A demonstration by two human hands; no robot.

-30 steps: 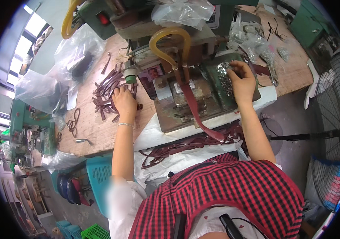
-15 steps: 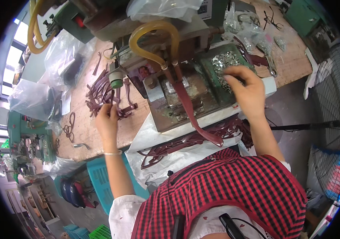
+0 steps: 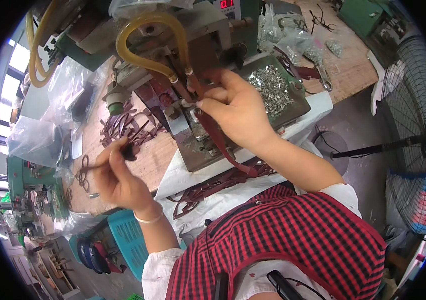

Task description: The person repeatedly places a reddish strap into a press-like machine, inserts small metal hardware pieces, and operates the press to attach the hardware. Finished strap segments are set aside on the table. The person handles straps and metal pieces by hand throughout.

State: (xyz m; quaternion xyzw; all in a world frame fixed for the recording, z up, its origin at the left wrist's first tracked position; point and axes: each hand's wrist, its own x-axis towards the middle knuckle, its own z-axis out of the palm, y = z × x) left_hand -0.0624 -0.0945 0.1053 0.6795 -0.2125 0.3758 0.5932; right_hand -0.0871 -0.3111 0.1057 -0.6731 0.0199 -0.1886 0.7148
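My left hand (image 3: 120,182) is raised over the left side of the workbench, slightly blurred. Pinched at its fingertips is a thin dark strap (image 3: 131,151). My right hand (image 3: 240,110) reaches in under the press head of a bench machine, thumb and fingers closed together by the metal tips; anything small between them is hidden. Just below those fingers, a dark red strap (image 3: 218,137) lies across the machine's work plate and hangs over its front edge. A heap of similar red straps (image 3: 128,125) is on the bench beyond my left hand.
A green tray (image 3: 298,102) of small shiny metal pieces (image 3: 273,90) stands right of the machine. Yellow hoses (image 3: 145,22) loop above it. More straps (image 3: 198,192) lie on white sheeting at the front edge. A fan (image 3: 423,140) stands at right, a teal stool (image 3: 128,245) below left.
My right hand has moved left from the tray of metal pieces to the press head. My left hand has lifted a strap from the heap and come nearer. The view has shifted slightly.
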